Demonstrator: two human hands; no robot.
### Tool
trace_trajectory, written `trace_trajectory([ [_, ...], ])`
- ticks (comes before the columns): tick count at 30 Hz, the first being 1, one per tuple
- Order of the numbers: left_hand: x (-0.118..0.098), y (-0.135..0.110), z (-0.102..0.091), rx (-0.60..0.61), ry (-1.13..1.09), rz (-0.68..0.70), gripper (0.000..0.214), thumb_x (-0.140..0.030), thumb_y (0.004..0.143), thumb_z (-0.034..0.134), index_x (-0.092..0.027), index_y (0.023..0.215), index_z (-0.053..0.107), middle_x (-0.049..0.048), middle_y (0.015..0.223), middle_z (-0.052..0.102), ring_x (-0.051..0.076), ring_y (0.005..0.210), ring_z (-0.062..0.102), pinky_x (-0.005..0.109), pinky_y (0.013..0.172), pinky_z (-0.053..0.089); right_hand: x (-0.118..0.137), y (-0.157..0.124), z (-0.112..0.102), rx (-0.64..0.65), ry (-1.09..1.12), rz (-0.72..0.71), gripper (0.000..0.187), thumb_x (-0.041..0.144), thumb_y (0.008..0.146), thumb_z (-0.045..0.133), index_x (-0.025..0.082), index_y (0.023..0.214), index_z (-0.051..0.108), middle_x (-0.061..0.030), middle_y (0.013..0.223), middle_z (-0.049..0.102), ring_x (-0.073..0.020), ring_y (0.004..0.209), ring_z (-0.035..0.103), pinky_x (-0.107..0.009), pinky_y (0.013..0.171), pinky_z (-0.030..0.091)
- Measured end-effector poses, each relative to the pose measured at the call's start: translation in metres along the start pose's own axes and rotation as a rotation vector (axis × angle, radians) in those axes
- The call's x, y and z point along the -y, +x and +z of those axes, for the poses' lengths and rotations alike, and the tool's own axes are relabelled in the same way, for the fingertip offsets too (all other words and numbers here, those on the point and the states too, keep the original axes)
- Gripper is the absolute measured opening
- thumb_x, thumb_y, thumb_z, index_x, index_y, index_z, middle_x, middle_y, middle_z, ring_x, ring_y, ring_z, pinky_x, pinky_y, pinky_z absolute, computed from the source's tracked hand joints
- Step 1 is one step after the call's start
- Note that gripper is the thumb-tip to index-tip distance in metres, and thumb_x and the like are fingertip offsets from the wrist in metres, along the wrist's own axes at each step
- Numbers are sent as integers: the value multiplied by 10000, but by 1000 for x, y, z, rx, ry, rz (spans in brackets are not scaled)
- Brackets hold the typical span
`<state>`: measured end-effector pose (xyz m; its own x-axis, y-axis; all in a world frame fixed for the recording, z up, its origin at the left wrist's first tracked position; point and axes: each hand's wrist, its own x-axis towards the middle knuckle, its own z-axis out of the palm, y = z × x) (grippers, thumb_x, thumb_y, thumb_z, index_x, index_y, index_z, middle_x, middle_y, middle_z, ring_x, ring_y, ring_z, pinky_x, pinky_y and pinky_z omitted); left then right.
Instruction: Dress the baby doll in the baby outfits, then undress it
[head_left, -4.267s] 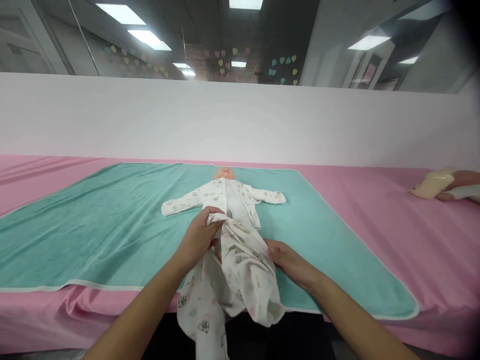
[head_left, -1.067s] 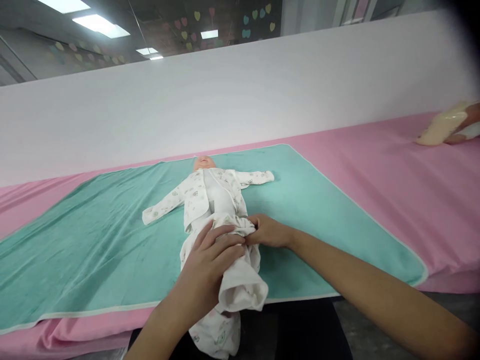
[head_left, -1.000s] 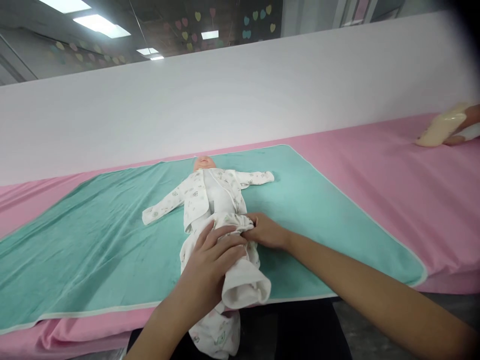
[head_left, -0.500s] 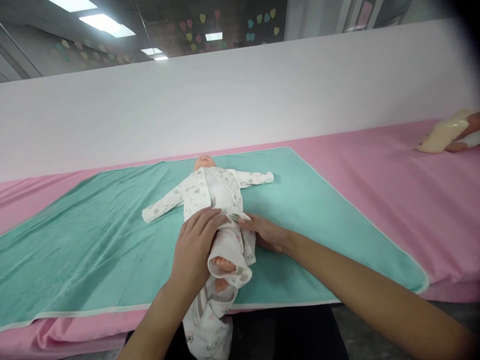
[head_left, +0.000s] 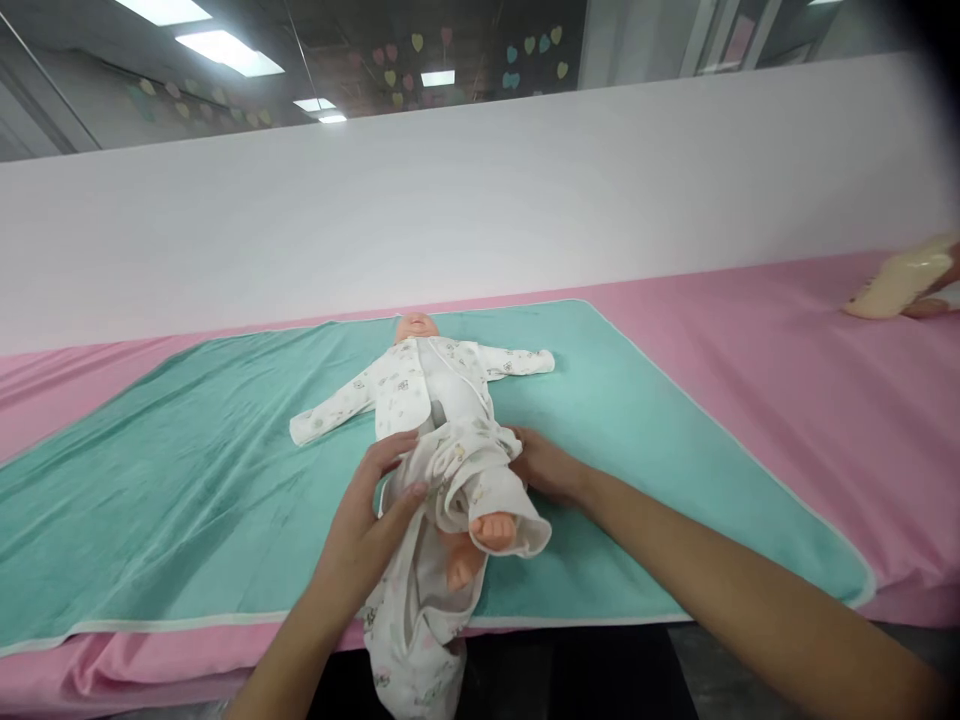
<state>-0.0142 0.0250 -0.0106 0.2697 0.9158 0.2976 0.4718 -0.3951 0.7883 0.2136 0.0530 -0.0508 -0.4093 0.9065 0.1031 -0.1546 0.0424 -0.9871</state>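
A baby doll [head_left: 444,390] lies on its back on a teal blanket [head_left: 637,480], head toward the wall. It wears a white printed top [head_left: 397,400], open at the front, with both sleeves spread outward. White printed baby pants [head_left: 480,465] are bunched about its hips and one leg; a bare foot [head_left: 495,530] pokes from that cuff. The other foot [head_left: 463,562] is bare, and the second pant leg [head_left: 416,640] hangs over the near edge. My left hand [head_left: 371,515] grips the pants at the left, thumb and fingers around cloth. My right hand [head_left: 547,465] holds the right waistband, its fingertips partly hidden.
A pink sheet [head_left: 787,400] covers the table beneath the blanket. At the far right, another person's hand [head_left: 941,290] is beside a cream-coloured bottle-like object [head_left: 900,282]. A white wall [head_left: 480,200] with glass above runs along the back.
The clothed doll leg has swung to the right, showing more of both feet. My left hand has shifted left and turned, its thumb now visible. My right hand stays at the waistband.
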Motion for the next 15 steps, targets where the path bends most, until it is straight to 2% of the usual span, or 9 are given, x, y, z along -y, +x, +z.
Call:
trace_trajectory([
  [3, 13, -8, -3, -21, 55, -227, 373, -434, 844, 514, -243, 1164, 485, 59, 1141, 579, 224, 987, 578, 345, 833, 458, -1, 2, -7, -103, -439, -68, 81, 139, 667, 571, 183, 729, 541, 24, 714, 578, -155, 718, 511, -272, 648, 389],
  [6, 21, -8, -8, 115, 79, -354, 354, -496, 806, 543, -215, 1021, 547, 25, 867, 617, 198, 748, 577, 293, 646, 435, -3, 4, -11, -217, -666, -96, 37, 180, 724, 535, 186, 735, 501, 31, 692, 550, -135, 669, 469, -254, 601, 342],
  [8, 18, -5, -15, 171, 69, -373, 318, -509, 780, 568, -196, 835, 570, -11, 673, 551, 162, 608, 504, 253, 547, 363, -5, 5, -12, -229, -650, -94, 61, 174, 722, 529, 185, 779, 510, 30, 726, 558, -135, 695, 476, -249, 618, 351],
  [10, 7, -4, -22, 143, -68, -393, 331, -508, 766, 585, -185, 713, 535, -35, 579, 469, 124, 538, 427, 223, 500, 301, -6, 6, -13, -254, -579, -76, 114, 154, 700, 528, 183, 810, 525, 27, 765, 563, -137, 728, 485, -244, 637, 366],
  [13, -15, -9, -31, 45, -447, -422, 335, -486, 779, 587, -176, 691, 496, -43, 562, 446, 87, 502, 380, 195, 475, 282, -7, 7, -14, -314, -495, -40, 112, 161, 695, 524, 181, 805, 526, 29, 771, 551, -130, 727, 481, -235, 627, 365],
  [15, -28, -16, -34, 51, -632, -402, 300, -451, 781, 602, -170, 720, 518, -30, 587, 478, 79, 501, 393, 188, 468, 291, -6, 9, -13, -293, -496, -26, 66, 175, 710, 515, 181, 775, 507, 38, 737, 530, -119, 693, 460, -230, 613, 352],
])
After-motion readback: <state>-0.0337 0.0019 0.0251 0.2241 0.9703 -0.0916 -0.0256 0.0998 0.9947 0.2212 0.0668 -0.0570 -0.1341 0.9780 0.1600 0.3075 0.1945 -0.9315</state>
